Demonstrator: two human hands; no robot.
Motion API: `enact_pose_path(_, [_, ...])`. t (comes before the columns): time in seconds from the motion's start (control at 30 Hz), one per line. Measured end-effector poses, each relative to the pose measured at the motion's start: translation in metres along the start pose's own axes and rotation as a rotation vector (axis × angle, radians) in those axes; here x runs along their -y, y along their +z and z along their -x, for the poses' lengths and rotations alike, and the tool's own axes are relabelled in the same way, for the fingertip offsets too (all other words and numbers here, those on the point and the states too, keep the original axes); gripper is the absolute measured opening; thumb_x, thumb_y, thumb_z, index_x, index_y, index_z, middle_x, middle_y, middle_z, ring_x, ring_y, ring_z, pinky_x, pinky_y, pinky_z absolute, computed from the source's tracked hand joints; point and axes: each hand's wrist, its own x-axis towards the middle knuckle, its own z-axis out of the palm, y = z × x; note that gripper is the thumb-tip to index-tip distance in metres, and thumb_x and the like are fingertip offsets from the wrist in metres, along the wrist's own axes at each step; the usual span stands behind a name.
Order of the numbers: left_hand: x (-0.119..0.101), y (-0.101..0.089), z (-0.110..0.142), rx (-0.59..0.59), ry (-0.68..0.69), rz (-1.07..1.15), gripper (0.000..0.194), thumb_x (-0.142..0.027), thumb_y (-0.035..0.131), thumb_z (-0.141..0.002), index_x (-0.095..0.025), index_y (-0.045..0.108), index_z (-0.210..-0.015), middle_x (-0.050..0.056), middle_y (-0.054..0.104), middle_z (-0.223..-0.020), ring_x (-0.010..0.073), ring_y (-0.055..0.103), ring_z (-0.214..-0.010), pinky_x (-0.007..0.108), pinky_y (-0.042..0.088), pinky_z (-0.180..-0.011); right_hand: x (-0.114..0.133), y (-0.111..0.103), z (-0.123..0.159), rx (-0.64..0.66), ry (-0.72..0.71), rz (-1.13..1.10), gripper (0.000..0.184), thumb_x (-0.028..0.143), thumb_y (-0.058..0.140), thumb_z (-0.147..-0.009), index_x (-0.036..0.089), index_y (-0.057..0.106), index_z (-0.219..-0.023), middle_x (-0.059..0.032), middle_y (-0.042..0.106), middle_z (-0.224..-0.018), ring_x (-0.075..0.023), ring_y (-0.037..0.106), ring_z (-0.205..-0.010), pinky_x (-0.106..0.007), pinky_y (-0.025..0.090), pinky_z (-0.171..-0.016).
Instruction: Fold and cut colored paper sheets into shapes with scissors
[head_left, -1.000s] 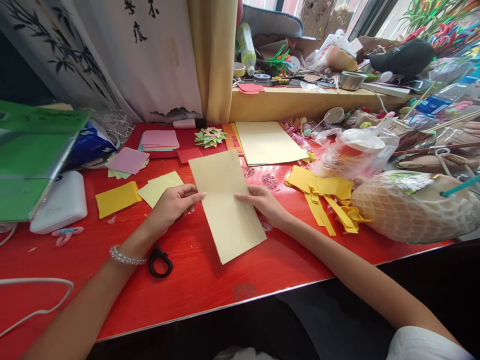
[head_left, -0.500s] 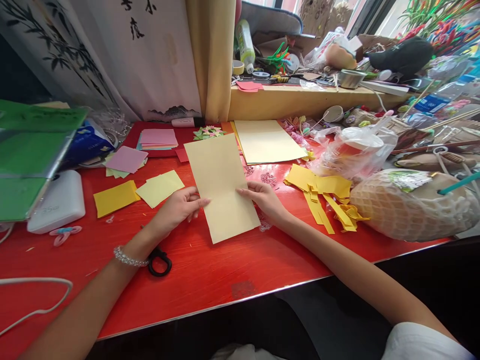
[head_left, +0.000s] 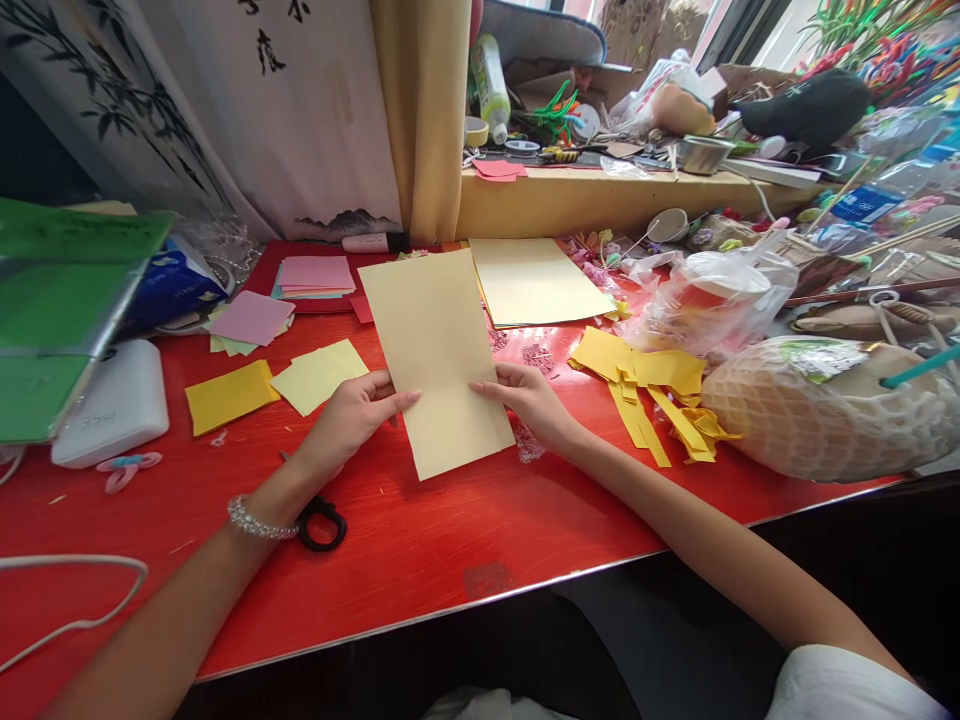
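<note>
A pale yellow sheet of paper (head_left: 442, 350), tall and slightly tilted, is held above the red table between both hands. My left hand (head_left: 367, 410) pinches its left edge, thumb in front and fingers behind. On the right edge, my right hand (head_left: 536, 400) grips the paper the same way. Black-handled scissors (head_left: 322, 524) lie under my left wrist, their blades mostly hidden by the forearm. Left of the sheet rest light yellow paper pieces (head_left: 319, 376) and deeper yellow ones (head_left: 231, 398).
Large cream sheets (head_left: 536, 282) lie behind. Yellow paper scraps (head_left: 637, 370) and a net-wrapped bundle (head_left: 817, 410) are to the right. Pink paper squares (head_left: 316, 275), a white power bank (head_left: 116, 405) and a green folder (head_left: 67, 320) sit left. A white cable (head_left: 75, 560) curls at front left.
The sheet has risen slightly and shifted a little left, now covering most of the green-and-pink paper piece behind it. Both hands keep their hold.
</note>
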Motion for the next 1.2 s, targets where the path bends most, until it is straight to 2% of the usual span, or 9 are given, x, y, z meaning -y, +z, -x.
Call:
enact_pose_path(0.2, [0.002,0.000,0.000,0.013,-0.039,0.082,0.038,-0.039,0.068,-0.070,-0.016,0.066,-0.100,0.007,0.069,-0.099,0.0214,0.063,-0.086,0.030,0.052,-0.071,0.003,0.001,0.001,-0.025,0.022,0.142,0.025,0.040,0.060,-0.076,0.018,0.062,-0.088,-0.0044,0.065,-0.086,-0.0189,0.060,-0.085,-0.030,0.051,-0.067])
enact_pose_path(0.43, [0.002,0.000,-0.001,0.009,-0.067,0.138,0.038,-0.037,0.069,-0.069,-0.016,0.066,-0.100,0.008,0.069,-0.101,0.0218,0.064,-0.090,0.031,0.053,-0.076,-0.001,0.001,0.000,0.004,-0.021,0.167,0.024,0.040,0.056,-0.080,0.020,0.060,-0.091,-0.0050,0.063,-0.091,-0.0179,0.059,-0.086,-0.031,0.050,-0.070])
enact_pose_path(0.7, [-0.004,-0.031,-0.012,-0.352,0.101,0.200,0.030,-0.030,0.071,-0.066,-0.016,0.068,-0.092,0.005,0.068,-0.097,0.0159,0.064,-0.080,0.024,0.054,-0.066,0.004,-0.004,0.000,-0.324,-0.387,0.481,0.017,0.033,0.050,-0.085,0.022,0.053,-0.098,-0.0047,0.059,-0.101,-0.0148,0.056,-0.091,-0.030,0.047,-0.080])
enact_pose_path(0.77, [-0.005,-0.041,-0.014,-0.436,0.126,0.213,0.027,-0.028,0.072,-0.065,-0.017,0.068,-0.089,0.004,0.068,-0.094,0.0124,0.062,-0.071,0.022,0.053,-0.058,0.007,0.005,0.006,-0.265,-0.430,0.563,0.013,0.030,0.047,-0.087,0.021,0.054,-0.095,-0.0038,0.061,-0.094,-0.0134,0.057,-0.082,-0.029,0.047,-0.076])
enact_pose_path(0.83, [-0.006,-0.046,-0.015,-0.482,0.126,0.235,0.023,-0.026,0.072,-0.064,-0.018,0.068,-0.085,0.003,0.067,-0.087,0.0101,0.059,-0.065,0.020,0.051,-0.055,0.008,0.021,0.013,-0.102,-0.463,0.662,0.014,0.028,0.044,-0.089,0.020,0.055,-0.093,-0.0037,0.063,-0.089,-0.0131,0.058,-0.078,-0.028,0.048,-0.074])
enact_pose_path(0.97, [-0.005,-0.045,-0.014,-0.468,0.090,0.257,0.021,-0.026,0.071,-0.064,-0.017,0.068,-0.082,0.001,0.067,-0.079,0.0104,0.059,-0.063,0.020,0.050,-0.055,0.004,0.073,0.023,0.305,-0.580,0.962,0.028,0.035,0.043,-0.090,0.017,0.053,-0.110,-0.0090,0.058,-0.116,-0.0197,0.052,-0.108,-0.034,0.042,-0.092])
enact_pose_path(1.03, [-0.004,-0.042,-0.013,-0.439,0.098,0.233,0.023,-0.027,0.070,-0.065,-0.015,0.067,-0.083,0.001,0.068,-0.079,0.0120,0.060,-0.065,0.021,0.050,-0.057,0.000,0.099,0.020,0.337,-0.634,1.067,0.045,0.042,0.046,-0.087,0.012,0.046,-0.121,-0.0131,0.047,-0.132,-0.0235,0.043,-0.120,-0.036,0.036,-0.100])
enact_pose_path(1.1, [-0.003,-0.041,-0.013,-0.425,0.112,0.214,0.024,-0.029,0.069,-0.065,-0.014,0.066,-0.084,0.002,0.068,-0.082,0.0134,0.061,-0.068,0.022,0.050,-0.059,-0.002,0.120,0.013,0.318,-0.629,1.171,0.055,0.047,0.050,-0.083,0.006,0.047,-0.119,-0.0182,0.045,-0.131,-0.0285,0.042,-0.119,-0.038,0.038,-0.097])
enact_pose_path(1.2, [-0.003,-0.042,-0.013,-0.418,0.117,0.214,0.025,-0.030,0.068,-0.066,-0.013,0.065,-0.084,0.003,0.068,-0.083,0.0142,0.061,-0.068,0.024,0.051,-0.060,0.001,0.137,0.000,0.363,-0.571,1.329,0.037,0.037,0.052,-0.082,0.008,0.056,-0.103,-0.0171,0.058,-0.108,-0.0299,0.053,-0.101,-0.039,0.045,-0.083])
